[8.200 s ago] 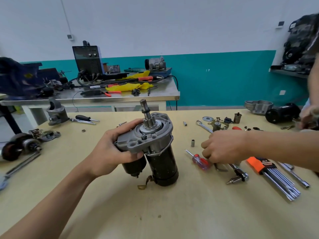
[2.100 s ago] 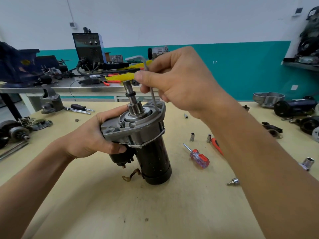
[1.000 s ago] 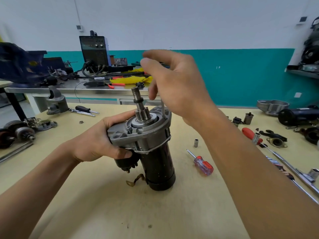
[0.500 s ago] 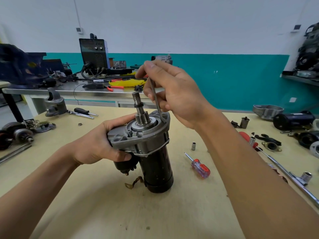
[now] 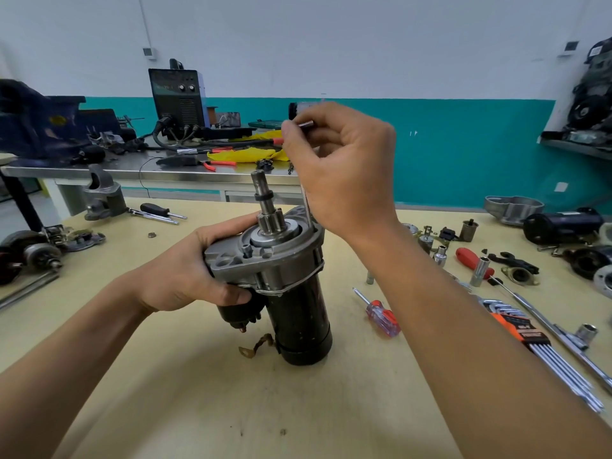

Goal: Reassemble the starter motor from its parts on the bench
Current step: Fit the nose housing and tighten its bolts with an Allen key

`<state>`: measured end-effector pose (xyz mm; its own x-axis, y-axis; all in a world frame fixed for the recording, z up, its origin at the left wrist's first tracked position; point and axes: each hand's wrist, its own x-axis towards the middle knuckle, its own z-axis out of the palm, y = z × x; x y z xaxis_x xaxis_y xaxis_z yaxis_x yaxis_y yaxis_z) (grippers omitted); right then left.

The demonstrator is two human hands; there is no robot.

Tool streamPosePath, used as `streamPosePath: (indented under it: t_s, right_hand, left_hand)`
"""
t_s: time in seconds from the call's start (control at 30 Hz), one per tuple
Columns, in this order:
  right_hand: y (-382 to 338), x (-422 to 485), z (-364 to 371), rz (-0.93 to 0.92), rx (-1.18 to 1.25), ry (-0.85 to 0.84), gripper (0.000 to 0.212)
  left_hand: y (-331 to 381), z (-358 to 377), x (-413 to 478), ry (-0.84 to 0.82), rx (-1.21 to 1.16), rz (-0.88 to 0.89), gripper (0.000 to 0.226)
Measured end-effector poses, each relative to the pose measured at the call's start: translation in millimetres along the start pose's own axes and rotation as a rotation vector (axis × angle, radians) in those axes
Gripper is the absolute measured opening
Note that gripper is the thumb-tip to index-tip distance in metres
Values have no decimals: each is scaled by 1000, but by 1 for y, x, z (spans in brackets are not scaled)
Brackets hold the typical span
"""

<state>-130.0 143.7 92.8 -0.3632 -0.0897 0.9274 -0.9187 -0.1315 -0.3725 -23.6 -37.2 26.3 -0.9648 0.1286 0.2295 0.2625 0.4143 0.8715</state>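
Observation:
The starter motor (image 5: 294,313) stands upright on the yellow bench (image 5: 231,409), black body down, grey end housing and splined shaft (image 5: 265,200) pointing up. My left hand (image 5: 185,270) grips the grey housing and the solenoid from the left. Above the housing's right rim, my right hand (image 5: 344,173) pinches a thin hex key (image 5: 306,202). The key's long leg runs down to the housing's far right edge; its short end shows between thumb and fingers.
A small red-handled screwdriver (image 5: 381,318) lies right of the motor. An orange-holder hex key set (image 5: 543,349), a long ratchet bar (image 5: 569,339), sockets and loose motor parts spread across the right side. A cast housing (image 5: 102,197) and armature parts (image 5: 29,256) sit at left.
My right hand has turned on the hex key: the fingers regripped and the short end now points left at the thumb. The motor and left hand stay where they were.

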Motion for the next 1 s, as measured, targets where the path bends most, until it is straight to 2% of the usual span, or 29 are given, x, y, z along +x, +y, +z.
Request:
streamPosePath:
  t_s: [0.07,0.13,0.3,0.4,0.5,0.63,0.73,0.87,1.0]
  right_hand:
    - [1,-1,-2,-127,-92,45,7]
    - [2,-2,-2,-152,-73,35,8]
    - [-4,-6,-5,35,265,-280,12]
    - [-7,-3,-8,92,345,-371,20]
    - [-8,0,-8,195,360,-367,20]
    - [-12,2,-3,346,519,-343,11]
    - [-17,2,2,421,580,-313,13]
    - [-24,1,9,421,509,-268,15]
    - [-27,1,11,377,335,-137,24]
  left_hand:
    - [0,0,0,-3,1,5,94]
    - [-1,0,0,-2,-5,4,94]
    - [-1,0,0,-16,-30,4,92]
    - [-2,-1,0,-13,-21,-4,94]
    - [-2,-1,-1,-10,-31,-12,97]
    - [-1,-1,-1,-8,-9,-14,98]
    - [1,0,-1,-8,-13,-13,98]
    - [3,1,-1,-15,-3,-20,97]
    - [5,3,-2,-7,-11,-28,97]
